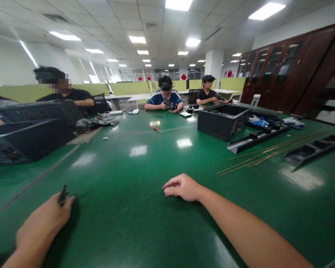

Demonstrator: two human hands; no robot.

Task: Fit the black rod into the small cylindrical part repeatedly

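Observation:
My left hand [46, 219] is closed around a small black object [63, 195] with a shiny, metal-looking part by the thumb. The object's upper end sticks out above the fingers; the rest is hidden in my grip, so its kind does not show. My right hand [184, 187] is at the green tabletop [120, 167], off to the right of the left one. Its fingers are loosely bent, with a gap between thumb and forefinger, and nothing shows in them. Further off on the table lies an orange-handled screwdriver [156, 129].
A black computer case [216, 124] stands at the right, near black metal channels [257, 138] and thin brass-coloured rods [240, 163]. More dark cases [30, 139] and a heap of electronic parts [100, 121] are at the left. Several people sit around the table, one straight across [164, 98].

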